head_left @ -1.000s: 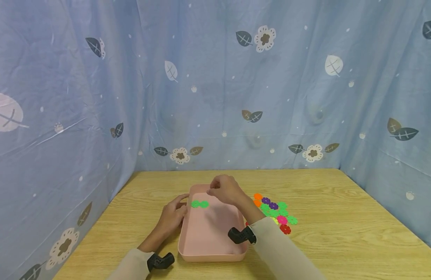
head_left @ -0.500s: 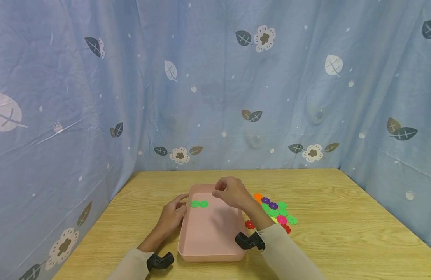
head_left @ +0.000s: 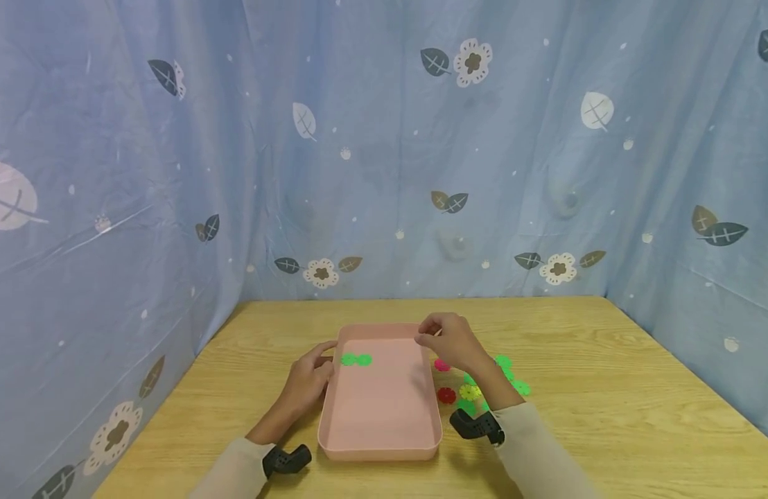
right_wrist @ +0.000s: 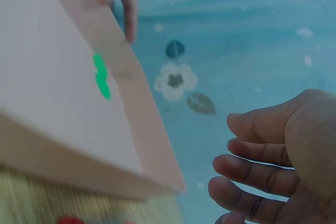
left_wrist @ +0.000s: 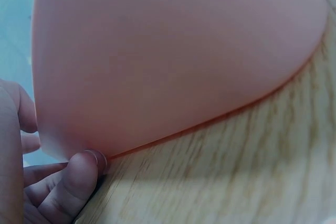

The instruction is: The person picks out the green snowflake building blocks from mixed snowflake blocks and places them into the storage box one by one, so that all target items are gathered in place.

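Note:
A pink rectangular tray (head_left: 384, 416) stands on the wooden table. Two green flower-shaped plastic discs (head_left: 364, 360) lie end to end on its floor, near the far left side. My left hand (head_left: 306, 384) rests against the tray's left wall; in the left wrist view the thumb (left_wrist: 81, 177) touches the outside near the bottom edge. Above the far right corner hovers my right hand (head_left: 455, 342). Its fingers are loosely bent and apart, with nothing between them in the right wrist view. Right of the tray lie more discs, a red disc (head_left: 446, 396) among them, partly hidden by the right forearm.
Several loose discs, such as a yellow disc (head_left: 468, 392) and a pink disc (head_left: 442, 364), lie close to the tray's right wall. A blue patterned curtain (head_left: 384, 173) surrounds the wooden table (head_left: 608, 409) at the back and sides.
My right hand has moved right, from over the tray's far middle to its far right corner. My left hand, the tray and the two green discs have stayed put.

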Available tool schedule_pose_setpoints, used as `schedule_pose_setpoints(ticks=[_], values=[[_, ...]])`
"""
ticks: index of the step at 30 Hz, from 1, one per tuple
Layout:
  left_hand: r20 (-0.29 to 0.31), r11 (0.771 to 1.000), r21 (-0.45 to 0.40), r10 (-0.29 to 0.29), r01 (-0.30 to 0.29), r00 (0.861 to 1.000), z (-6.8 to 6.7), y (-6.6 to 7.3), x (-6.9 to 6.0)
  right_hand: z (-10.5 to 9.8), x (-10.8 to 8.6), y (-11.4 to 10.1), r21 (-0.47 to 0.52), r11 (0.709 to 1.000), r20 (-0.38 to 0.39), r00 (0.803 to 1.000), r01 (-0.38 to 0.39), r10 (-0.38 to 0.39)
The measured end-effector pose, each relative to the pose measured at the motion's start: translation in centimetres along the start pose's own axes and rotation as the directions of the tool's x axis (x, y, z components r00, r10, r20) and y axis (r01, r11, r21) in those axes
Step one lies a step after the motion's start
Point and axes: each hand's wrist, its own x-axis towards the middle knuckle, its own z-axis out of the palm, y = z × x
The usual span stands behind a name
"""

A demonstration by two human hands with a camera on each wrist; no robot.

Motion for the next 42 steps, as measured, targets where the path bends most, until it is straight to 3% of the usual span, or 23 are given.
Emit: schedule_pose_setpoints(ticks=[6,14,19,32,42], values=[[0.004,1.000,0.022,0.012,-0.012,1.000,0.0,0.2,0.0,-2.1,-0.3,2.1,-0.012,1.000,0.001,1.000,-0.010,0.010],[-0.017,0.999,0.039,0.007,-0.006,1.000,0.1,0.1,-0.1,-4.4,-0.9,5.0,-0.035,0.999,0.142,0.990,0.020,-0.015],[-0.010,1.000,0.011,0.011,-0.010,1.000,0.1,0.0,0.0,-5.3,-1.2,6.7,0.005,1.000,0.207,0.978,-0.029,0.027],[0.003,1.000,0.000,0.008,-0.008,1.000,0.1,0.0,0.0,-5.0,-1.9,8.7,0.043,0.989,0.303,0.945,-0.140,0.121],[0.007,1.000,-0.024,-0.018,0.018,1.000,0.1,-0.1,0.0,-4.4,-2.1,8.6,-0.071,0.990,0.253,0.958,-0.122,0.136]])
